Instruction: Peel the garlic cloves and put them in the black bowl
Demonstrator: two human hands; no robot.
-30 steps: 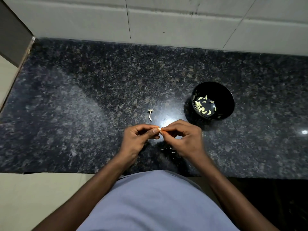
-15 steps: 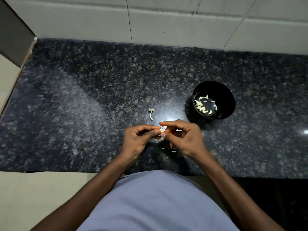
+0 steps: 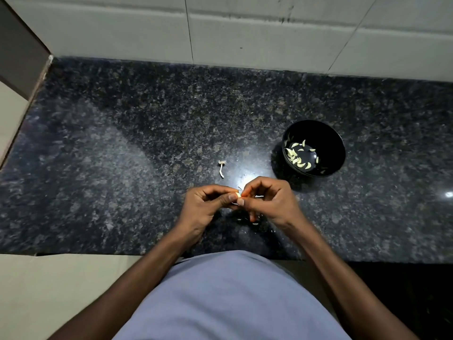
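Just in front of the black bowl, my left hand pinches a garlic clove while my right hand picks its papery skin; tiny, light, probably slippery, best held by its ends.

Looking steeply down from head height, facing the tiled wall, taking in the whole countertop below.

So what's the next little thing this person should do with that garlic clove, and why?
Probably pull the last skin off. The left hand and right hand both pinch one garlic clove over the granite counter, so it hasn't yet joined the peeled cloves in the black bowl to the right.
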